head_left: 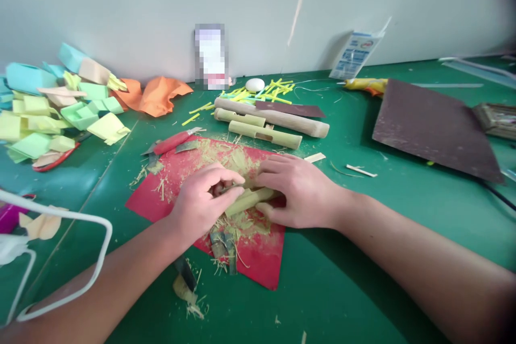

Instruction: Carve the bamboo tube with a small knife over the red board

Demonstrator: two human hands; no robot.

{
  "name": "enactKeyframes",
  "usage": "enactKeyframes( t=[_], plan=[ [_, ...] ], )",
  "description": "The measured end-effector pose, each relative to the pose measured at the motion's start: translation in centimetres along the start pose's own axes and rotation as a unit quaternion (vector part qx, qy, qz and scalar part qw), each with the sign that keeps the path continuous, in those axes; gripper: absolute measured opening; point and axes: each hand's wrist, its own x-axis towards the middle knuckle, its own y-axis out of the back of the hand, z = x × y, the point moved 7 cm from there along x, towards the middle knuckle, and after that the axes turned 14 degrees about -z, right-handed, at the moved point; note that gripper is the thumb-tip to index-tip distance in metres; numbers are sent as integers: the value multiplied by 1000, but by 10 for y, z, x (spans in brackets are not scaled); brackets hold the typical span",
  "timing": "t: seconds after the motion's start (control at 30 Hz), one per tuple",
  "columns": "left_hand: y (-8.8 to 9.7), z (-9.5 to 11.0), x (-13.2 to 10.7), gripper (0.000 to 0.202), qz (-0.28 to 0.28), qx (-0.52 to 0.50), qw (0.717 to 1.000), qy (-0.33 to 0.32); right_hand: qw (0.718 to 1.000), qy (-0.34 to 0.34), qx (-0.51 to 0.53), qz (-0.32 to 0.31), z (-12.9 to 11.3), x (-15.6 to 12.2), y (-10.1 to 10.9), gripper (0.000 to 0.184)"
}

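A short bamboo tube (pixel 249 201) with a cut-out lies over the red sheet (pixel 264 266), and my right hand (pixel 296 191) grips its right end with curled fingers. My left hand (pixel 207 193) is closed in a pinch at the cut-out; a thin dark edge shows between finger and thumb, too small to name. Pale shavings and dust (pixel 236 156) cover the sheet around both hands. Just beyond them lie a notched bamboo tube (pixel 278 137), a second notched bamboo tube (pixel 231 115) and a longer wooden rod (pixel 282 116).
At the sheet's upper left is a red-handled knife (pixel 171 142). Dark strips (pixel 220 247) lie near the front. Folded papers (pixel 36 118) are heaped left, near a white wire frame (pixel 102 247). A brown sheet (pixel 431 129) and yellow glue gun (pixel 366 85) stand right. A phone (pixel 212 56) leans on the wall.
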Motion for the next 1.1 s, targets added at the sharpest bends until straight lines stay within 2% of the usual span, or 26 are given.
enactKeyframes(
  t=[0.13,0.23,0.33,0.47,0.53,0.7,0.87,1.1],
  plan=[
    [24,-2,-10,16,103,4,995,-4,998,-35,-41,-11,-5,1,2,17],
    [38,3,-16,12,137,70,988,-33,992,-92,-80,17,-6,2,5,15],
    [39,6,-13,8,116,125,983,-74,983,-157,-91,36,-6,1,4,16],
    [29,4,-5,13,39,149,983,-98,976,-209,-58,31,-6,-1,-3,13],
    [26,4,-3,17,21,159,981,-105,973,-225,-37,32,-5,-3,-4,15],
    [26,3,-4,18,30,175,978,-106,965,-263,11,13,-3,-6,-5,18],
    [17,4,-3,14,4,192,973,-126,953,-302,31,-17,-3,-7,-8,22],
    [13,9,-3,17,13,189,971,-143,956,-286,58,3,-6,-8,-9,18]
  ],
)
